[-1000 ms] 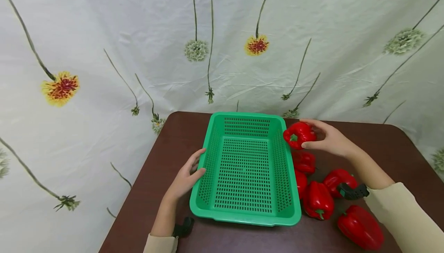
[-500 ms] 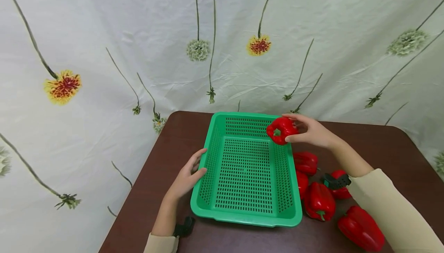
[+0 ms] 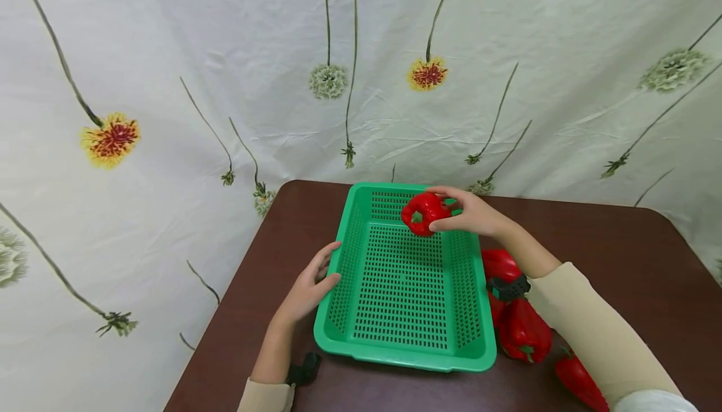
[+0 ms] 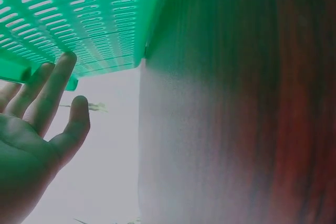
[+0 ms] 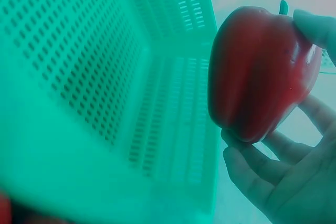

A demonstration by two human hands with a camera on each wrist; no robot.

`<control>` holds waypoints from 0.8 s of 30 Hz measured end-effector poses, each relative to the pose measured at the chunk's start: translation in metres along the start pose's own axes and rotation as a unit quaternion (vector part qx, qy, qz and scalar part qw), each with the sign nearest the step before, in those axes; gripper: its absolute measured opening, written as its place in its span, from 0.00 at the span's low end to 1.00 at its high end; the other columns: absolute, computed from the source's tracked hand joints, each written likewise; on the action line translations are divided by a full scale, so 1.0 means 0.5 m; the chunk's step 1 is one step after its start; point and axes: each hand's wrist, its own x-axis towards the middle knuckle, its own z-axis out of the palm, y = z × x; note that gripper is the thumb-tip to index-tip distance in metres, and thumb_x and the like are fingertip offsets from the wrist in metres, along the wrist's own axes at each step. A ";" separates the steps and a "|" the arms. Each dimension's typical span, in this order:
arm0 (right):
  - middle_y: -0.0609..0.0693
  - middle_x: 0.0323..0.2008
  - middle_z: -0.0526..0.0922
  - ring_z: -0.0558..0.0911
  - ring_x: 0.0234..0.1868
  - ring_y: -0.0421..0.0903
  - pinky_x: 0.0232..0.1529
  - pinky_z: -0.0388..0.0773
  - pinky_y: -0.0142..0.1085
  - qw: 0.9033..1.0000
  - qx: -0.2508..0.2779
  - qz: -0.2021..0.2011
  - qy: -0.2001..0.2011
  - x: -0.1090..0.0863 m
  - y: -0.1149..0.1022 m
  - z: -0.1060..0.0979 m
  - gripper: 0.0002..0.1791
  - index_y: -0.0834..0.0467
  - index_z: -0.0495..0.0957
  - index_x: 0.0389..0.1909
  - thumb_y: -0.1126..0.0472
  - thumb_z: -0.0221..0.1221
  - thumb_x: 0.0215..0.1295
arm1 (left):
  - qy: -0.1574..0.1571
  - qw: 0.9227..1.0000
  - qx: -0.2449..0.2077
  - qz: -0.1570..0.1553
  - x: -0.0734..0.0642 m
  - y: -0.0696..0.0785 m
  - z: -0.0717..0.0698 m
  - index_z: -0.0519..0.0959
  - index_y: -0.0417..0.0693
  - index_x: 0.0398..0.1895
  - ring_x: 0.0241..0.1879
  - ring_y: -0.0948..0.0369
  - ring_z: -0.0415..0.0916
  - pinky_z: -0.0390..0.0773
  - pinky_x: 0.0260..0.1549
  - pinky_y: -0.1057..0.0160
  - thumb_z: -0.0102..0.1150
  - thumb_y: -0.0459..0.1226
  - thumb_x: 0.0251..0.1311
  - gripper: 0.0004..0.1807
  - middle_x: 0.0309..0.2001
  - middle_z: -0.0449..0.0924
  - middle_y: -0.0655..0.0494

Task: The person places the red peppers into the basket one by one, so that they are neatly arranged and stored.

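Observation:
A green perforated plastic basket (image 3: 406, 362) sits on the table with no pepper lying inside it. Over its far right part, my right hand (image 3: 470, 214) holds a red bell pepper (image 3: 424, 213) between thumb and fingers, its green stem facing the near left. The right wrist view shows the thumb near the stem of that pepper (image 5: 257, 72) and the fingertips at its other end. At the basket's left side is my left hand (image 3: 304, 290). In the left wrist view its fingers (image 4: 55, 90) are fairly straight and lie against the slotted outer wall.
Several more red bell peppers (image 3: 524, 330) lie right of the basket, partly hidden by my right forearm and sleeve. The dark brown table (image 3: 609, 242) ends at the back against a white flowered cloth (image 3: 282, 36). Each wrist bears a black band (image 3: 507, 288).
My right hand has carried the bell pepper leftward, from beside the basket's right rim to above its inside. The left hand keeps its place at the basket. The view has shifted slightly.

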 end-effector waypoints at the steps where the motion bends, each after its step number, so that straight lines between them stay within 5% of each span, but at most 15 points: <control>1: 0.60 0.65 0.65 0.72 0.55 0.61 0.45 0.79 0.50 1.000 0.000 -0.001 -0.002 0.007 -0.001 0.005 0.39 0.54 0.63 0.71 0.56 0.67 0.60 | 0.000 1.000 0.000 -0.001 0.000 0.000 0.000 0.54 0.61 0.77 0.72 0.43 0.51 0.59 0.61 0.34 0.52 0.41 0.72 0.33 0.75 0.49 0.47; 13: 0.62 0.64 0.67 0.73 0.55 0.61 0.47 0.78 0.51 0.999 0.039 -0.003 -0.030 0.062 -0.007 0.062 0.39 0.58 0.63 0.71 0.57 0.66 0.60 | -0.005 1.000 -0.002 -0.002 0.003 -0.003 0.002 0.54 0.63 0.76 0.72 0.44 0.50 0.60 0.61 0.35 0.51 0.42 0.72 0.32 0.76 0.49 0.48; 17: 0.63 0.64 0.67 0.74 0.54 0.60 0.50 0.76 0.58 0.999 0.039 0.007 -0.034 0.084 -0.004 0.082 0.39 0.58 0.62 0.72 0.57 0.66 0.61 | -0.002 1.000 -0.005 -0.002 0.001 -0.003 0.002 0.54 0.62 0.76 0.73 0.45 0.49 0.59 0.62 0.35 0.51 0.41 0.72 0.32 0.76 0.48 0.49; 24: 0.62 0.62 0.69 0.71 0.57 0.58 0.49 0.77 0.52 0.999 0.012 0.032 -0.028 0.120 0.002 0.115 0.40 0.57 0.64 0.71 0.54 0.67 0.59 | -0.002 1.000 -0.012 0.003 0.000 0.001 0.001 0.54 0.59 0.77 0.73 0.46 0.48 0.57 0.63 0.36 0.52 0.39 0.72 0.33 0.76 0.48 0.48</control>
